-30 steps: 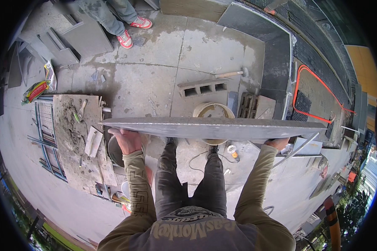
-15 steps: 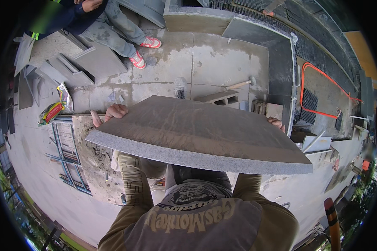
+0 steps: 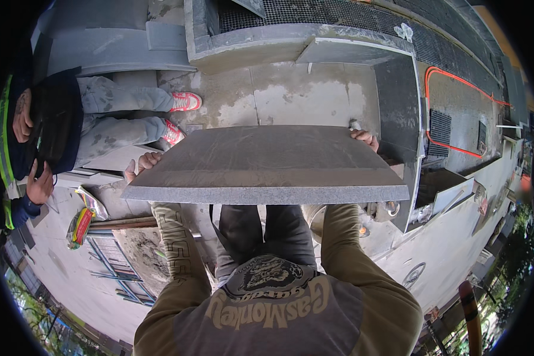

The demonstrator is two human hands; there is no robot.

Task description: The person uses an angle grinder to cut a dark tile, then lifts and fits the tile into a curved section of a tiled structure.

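Observation:
I carry a wide grey slab (image 3: 261,159) horizontally in front of my body, its pale speckled edge toward me. The fingers of my left hand (image 3: 143,164) grip its left end, curled over the edge. At the slab's far right corner, my right hand (image 3: 365,140) also grips it, fingertips showing above the edge. Both palms are hidden under or behind the slab, and most of the floor beneath it is hidden too.
A co-worker (image 3: 101,113) in red-and-white shoes is at the left, among grey slabs. Beyond are a low concrete ledge (image 3: 243,50) with a mesh channel, a dark panel (image 3: 397,107) and orange tubing (image 3: 428,80). A bag (image 3: 84,219) and metal rods (image 3: 110,267) lie lower left.
The slab was on edge, then turned flat with its top face showing. It has since risen in view. The view has shifted, bringing more of the co-worker and ledge into sight.

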